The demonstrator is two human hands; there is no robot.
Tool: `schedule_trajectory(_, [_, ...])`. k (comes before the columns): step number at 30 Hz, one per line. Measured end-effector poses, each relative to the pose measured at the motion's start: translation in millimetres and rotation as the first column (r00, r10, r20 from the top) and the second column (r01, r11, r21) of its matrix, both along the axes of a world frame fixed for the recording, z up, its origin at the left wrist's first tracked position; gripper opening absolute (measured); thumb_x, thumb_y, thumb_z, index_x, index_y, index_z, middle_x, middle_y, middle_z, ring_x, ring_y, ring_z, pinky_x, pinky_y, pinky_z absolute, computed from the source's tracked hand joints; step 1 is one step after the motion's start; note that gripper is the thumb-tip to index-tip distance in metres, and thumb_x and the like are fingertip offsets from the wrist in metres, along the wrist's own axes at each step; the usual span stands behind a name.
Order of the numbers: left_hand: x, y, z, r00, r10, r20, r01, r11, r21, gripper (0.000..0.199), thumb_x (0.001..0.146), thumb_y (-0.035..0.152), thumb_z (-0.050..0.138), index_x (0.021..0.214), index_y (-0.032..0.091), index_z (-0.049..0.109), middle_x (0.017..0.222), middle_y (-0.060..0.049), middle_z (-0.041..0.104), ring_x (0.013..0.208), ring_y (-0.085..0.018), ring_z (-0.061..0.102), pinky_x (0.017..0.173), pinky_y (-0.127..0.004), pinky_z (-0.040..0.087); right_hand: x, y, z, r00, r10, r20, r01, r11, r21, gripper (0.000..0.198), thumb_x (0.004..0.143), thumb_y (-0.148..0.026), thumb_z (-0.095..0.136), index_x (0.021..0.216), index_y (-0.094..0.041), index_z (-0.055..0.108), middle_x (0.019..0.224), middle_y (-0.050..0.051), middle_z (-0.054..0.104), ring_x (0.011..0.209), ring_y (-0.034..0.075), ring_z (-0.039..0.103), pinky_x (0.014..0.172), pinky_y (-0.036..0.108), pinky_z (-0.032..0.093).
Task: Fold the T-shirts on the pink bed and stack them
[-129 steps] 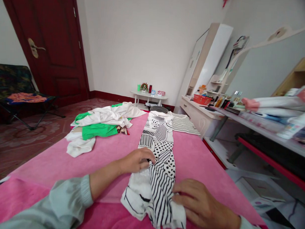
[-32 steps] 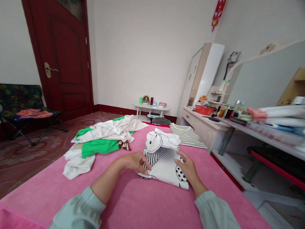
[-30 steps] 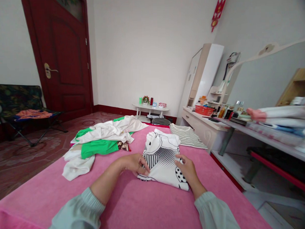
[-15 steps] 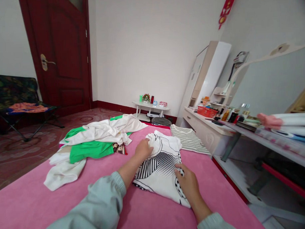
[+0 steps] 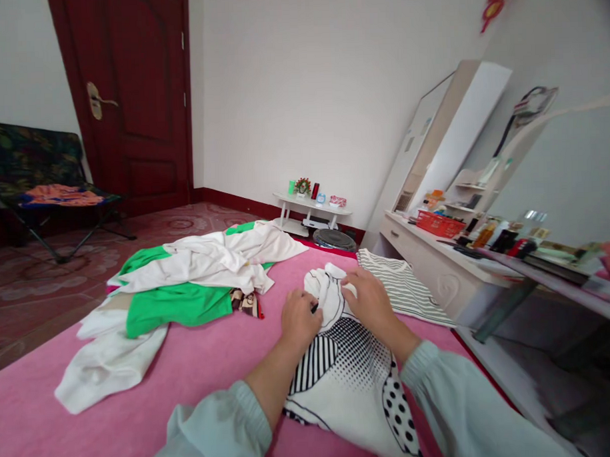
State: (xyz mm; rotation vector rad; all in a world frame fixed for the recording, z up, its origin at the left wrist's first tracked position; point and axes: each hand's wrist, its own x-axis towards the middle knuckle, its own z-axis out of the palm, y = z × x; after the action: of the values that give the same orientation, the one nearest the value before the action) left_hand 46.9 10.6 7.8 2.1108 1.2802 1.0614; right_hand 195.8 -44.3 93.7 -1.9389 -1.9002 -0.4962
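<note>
There's one dotted garment (image 5: 355, 387) and one striped shirt (image 5: 410, 288).

Soft, even indoor light leaves only faint shadows; wide-angle distortion slants the door (image 5: 135, 108) and cabinet (image 5: 464, 126), the right edge smears, the top-right corner darkens.

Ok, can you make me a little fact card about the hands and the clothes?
Left hand: at the far end of the patterned top
Right hand: at that end too, across from the left
Colours: black and white
Underneath: pink cover
Left side: heap of white and green clothes
Right side: striped top, spread out
</note>
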Motion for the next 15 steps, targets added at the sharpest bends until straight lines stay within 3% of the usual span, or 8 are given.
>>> schedule_trajectory(3, [-1,1,-0.3,1.000,0.003,-0.005,-0.003,1.000,0.018,0.011,0.072,0.027,0.067,0.077,0.018,0.068,0.092,-0.008,0.062,0.096,-0.024,0.052,0.082,-0.033,0.039,-8,57,-2,0.999,0.029,-0.035,-0.031,0.998,-0.050,0.032,0.080,-0.014,0.053,0.110,-0.018,0.064,0.114,0.008,0.063,0.110,0.022,0.053,0.096,0.032,0.036])
schedule_trajectory(6, [-1,1,-0.2,1.000,0.003,0.002,-0.003,1.000,0.002,0.010,0.073,0.028,0.067,0.075,0.019,0.067,0.091,-0.008,0.061,0.094,-0.025,0.052,0.078,-0.034,0.039,-9,99,-11,0.998,-0.059,0.036,0.065,0.973,-0.222,0.045,0.077,-0.017,0.057,0.122,-0.017,0.058,0.122,0.011,0.062,0.114,0.024,0.053,0.095,0.035,0.036])
schedule_trajectory(9, [0,1,0.4,0.999,0.030,0.010,-0.030,0.999,-0.022,0.018,0.077,0.036,0.065,0.070,0.018,0.065,0.088,-0.010,0.060,0.090,-0.025,0.053,0.074,-0.035,0.039,-6,126,-12,0.987,-0.120,0.107,0.150,0.924,-0.351,0.035,0.072,-0.020,0.063,0.106,-0.017,0.068,0.108,0.012,0.069,0.104,0.027,0.059,0.090,0.037,0.037])
schedule_trajectory(12, [1,1,0.3,0.997,0.076,-0.003,-0.076,0.997,-0.028,0.028,0.083,0.040,0.057,0.068,0.018,0.065,0.087,-0.011,0.060,0.088,-0.025,0.053,0.073,-0.036,0.038,0,142,-13,0.983,-0.144,0.116,0.175,0.928,-0.329,0.020,0.072,-0.024,0.064,0.088,-0.015,0.071,0.097,0.013,0.071,0.099,0.027,0.062,0.088,0.037,0.036])
schedule_trajectory(15, [2,3,0.2,0.994,0.108,-0.029,-0.109,0.993,-0.038,0.024,0.083,0.036,0.057,0.070,0.017,0.066,0.089,-0.012,0.060,0.088,-0.025,0.054,0.072,-0.036,0.037,4,149,-27,0.977,-0.193,0.095,0.213,0.936,-0.281,0.020,0.075,-0.027,0.060,0.088,-0.016,0.071,0.097,0.013,0.071,0.099,0.026,0.062,0.085,0.035,0.037])
